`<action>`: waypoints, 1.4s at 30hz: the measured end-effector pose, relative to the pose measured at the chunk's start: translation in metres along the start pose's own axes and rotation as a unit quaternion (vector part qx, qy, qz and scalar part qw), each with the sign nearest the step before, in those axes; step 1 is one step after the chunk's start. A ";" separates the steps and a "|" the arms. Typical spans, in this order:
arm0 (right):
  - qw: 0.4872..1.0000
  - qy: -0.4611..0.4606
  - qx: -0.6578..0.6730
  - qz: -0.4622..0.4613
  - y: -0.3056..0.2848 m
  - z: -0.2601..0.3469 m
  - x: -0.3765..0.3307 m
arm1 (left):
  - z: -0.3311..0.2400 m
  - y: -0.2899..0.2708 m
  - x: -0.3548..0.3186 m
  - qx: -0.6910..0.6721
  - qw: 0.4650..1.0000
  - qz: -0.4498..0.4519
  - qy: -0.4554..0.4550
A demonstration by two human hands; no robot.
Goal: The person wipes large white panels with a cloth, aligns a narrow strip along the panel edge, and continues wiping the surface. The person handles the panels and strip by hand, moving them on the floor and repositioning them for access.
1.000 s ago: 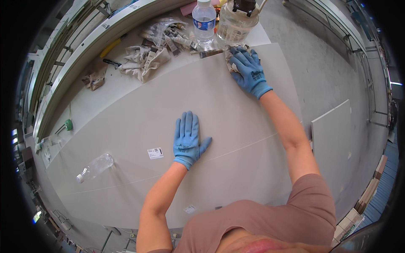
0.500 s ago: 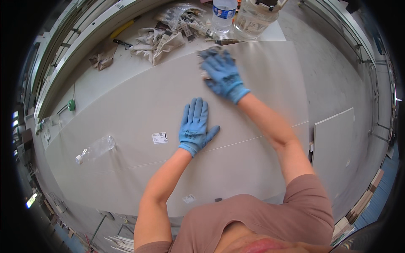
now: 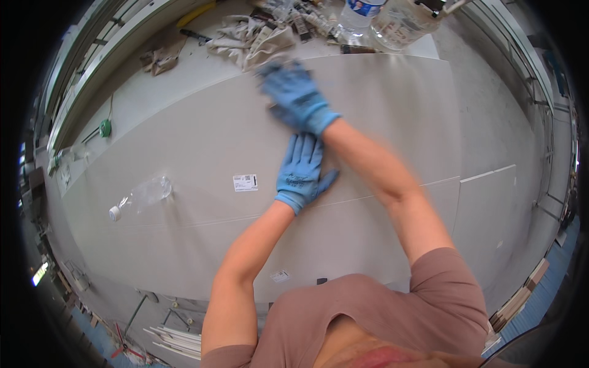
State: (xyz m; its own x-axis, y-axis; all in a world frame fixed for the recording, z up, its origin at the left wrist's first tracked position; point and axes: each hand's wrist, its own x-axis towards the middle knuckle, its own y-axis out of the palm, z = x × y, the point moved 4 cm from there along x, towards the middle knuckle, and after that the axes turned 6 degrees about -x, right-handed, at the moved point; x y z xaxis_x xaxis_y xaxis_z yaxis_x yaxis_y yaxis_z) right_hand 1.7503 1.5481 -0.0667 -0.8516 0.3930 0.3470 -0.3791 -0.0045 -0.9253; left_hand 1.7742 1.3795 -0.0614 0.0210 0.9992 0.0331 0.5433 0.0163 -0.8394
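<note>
Grip: neither gloved hand clamps anything; both lie spread with fingers apart on the pale board.
Left hand (image 3: 302,172): blue glove, palm down and flat at the centre of the frame, fingers pointing up the picture.
Right hand (image 3: 293,97): blue glove, blurred, pressed on the board just above the left hand, its forearm crossing close over the left fingertips. Whether something lies under its palm I cannot tell.
Large board (image 3: 184,159): light grey sheet filling the middle of the frame, a seam running across its lower part.
White label (image 3: 245,182): small rectangle with dark print, stuck on the board left of the left hand.
Second sticker (image 3: 280,276): tiny white tag, lower centre near the board's edge.
Empty plastic bottle (image 3: 140,197): clear, lying on its side with a white cap, left of the frame.
Water bottle (image 3: 361,13): clear with a blue band, top centre.
Clear jug (image 3: 402,23): top right of centre, beside the bottle.
Rags (image 3: 250,38): crumpled grey cloth, top centre-left.
Green round thing (image 3: 105,128): small, upper left.
</note>
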 end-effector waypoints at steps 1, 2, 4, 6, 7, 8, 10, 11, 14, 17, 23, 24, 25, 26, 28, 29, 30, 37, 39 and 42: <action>0.997 -0.004 0.031 -0.064 0.003 0.008 0.007 | 0.000 0.001 0.000 -0.001 1.000 0.001 -0.003; 0.993 -0.022 0.053 -0.102 0.006 0.015 0.011 | 0.002 0.003 -0.001 0.003 0.999 0.025 -0.023; 0.995 0.019 0.020 -0.092 0.007 0.005 0.009 | 0.000 0.002 -0.001 -0.003 1.000 0.001 -0.002; 0.995 0.077 -0.011 -0.062 -0.005 -0.027 -0.009 | 0.000 0.000 -0.002 -0.008 1.000 -0.013 0.011; 0.984 0.075 -0.019 -0.162 -0.024 -0.048 -0.023 | -0.001 -0.001 -0.003 -0.001 1.000 -0.019 0.023; 0.983 0.125 -0.031 -0.127 -0.034 -0.072 -0.039 | -0.002 -0.001 -0.003 0.002 0.999 -0.018 0.026; 0.982 0.159 -0.079 -0.066 -0.053 -0.110 -0.072 | -0.002 -0.002 -0.003 0.004 0.999 -0.025 0.027; 0.977 0.177 -0.107 -0.058 -0.055 -0.120 -0.080 | -0.002 -0.002 -0.003 0.002 0.999 -0.026 0.027; 0.955 0.209 -0.200 -0.065 -0.049 -0.118 -0.082 | -0.004 -0.002 -0.003 0.000 0.999 -0.030 0.025; 0.965 0.197 -0.172 -0.024 -0.024 -0.085 -0.050 | -0.005 -0.002 -0.002 0.014 0.999 -0.026 0.026; 0.993 0.102 -0.059 -0.032 -0.025 -0.045 -0.017 | -0.004 -0.001 -0.002 0.023 1.000 -0.009 0.012; 0.993 0.102 -0.066 0.004 -0.029 -0.054 -0.024 | -0.004 -0.002 -0.003 0.022 1.000 -0.010 0.017; 0.988 0.114 -0.105 -0.011 -0.038 -0.066 -0.034 | -0.004 -0.002 -0.002 0.020 1.000 -0.010 0.016; 0.981 0.151 -0.106 -0.052 -0.047 -0.079 -0.045 | -0.004 -0.003 -0.002 0.016 1.000 -0.015 0.022; 0.973 0.208 -0.104 -0.007 -0.049 -0.097 -0.061 | -0.002 -0.003 -0.002 0.007 1.000 -0.019 0.022; 0.977 0.187 -0.101 -0.034 -0.050 -0.096 -0.064 | -0.002 -0.002 -0.002 0.010 1.000 -0.019 0.019; 0.975 0.192 -0.106 -0.039 -0.049 -0.095 -0.066 | -0.002 -0.002 -0.002 0.013 0.999 -0.022 0.021; 0.978 0.183 -0.051 -0.084 -0.069 -0.064 -0.100 | -0.004 -0.016 0.005 -0.014 0.996 -0.068 0.049; 0.962 0.240 -0.075 -0.109 -0.081 -0.072 -0.121 | 0.006 -0.034 0.033 -0.070 0.986 -0.143 0.052; 0.946 0.287 -0.105 -0.109 -0.086 -0.082 -0.143 | 0.015 -0.051 0.107 -0.070 0.962 -0.248 0.089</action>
State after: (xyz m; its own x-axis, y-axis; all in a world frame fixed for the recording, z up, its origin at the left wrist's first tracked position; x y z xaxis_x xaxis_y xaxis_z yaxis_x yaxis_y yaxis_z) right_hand 1.9341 1.5681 -0.0492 -0.4030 0.7981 0.4480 -0.3916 0.2921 -0.8725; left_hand 1.7359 1.4861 -0.0229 -0.1342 0.8477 0.5133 0.6312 0.4724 -0.6151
